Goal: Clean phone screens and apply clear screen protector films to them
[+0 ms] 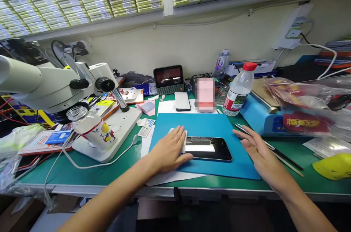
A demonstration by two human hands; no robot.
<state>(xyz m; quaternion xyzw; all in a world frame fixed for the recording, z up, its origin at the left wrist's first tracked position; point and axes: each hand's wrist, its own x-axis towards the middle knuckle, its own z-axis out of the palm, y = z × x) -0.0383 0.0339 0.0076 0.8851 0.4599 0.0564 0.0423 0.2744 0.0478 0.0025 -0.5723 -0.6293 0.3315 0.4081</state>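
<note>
A black phone [210, 148] lies flat on a blue mat [208, 126] in front of me. My left hand [170, 149] rests palm down on a white wipe [181, 140] at the phone's left end, pressing it on the mat. My right hand [256, 148] hovers open, fingers spread, just right of the phone at the mat's right edge, holding nothing. Metal tweezers [244, 128] lie just beyond its fingertips.
A white microscope [55, 82] and a glass jar [93, 126] stand at the left. A water bottle [238, 89], a second phone [182, 101] and a small screen [168, 78] sit behind the mat. A blue machine [260, 115] and plastic bags [307, 111] fill the right.
</note>
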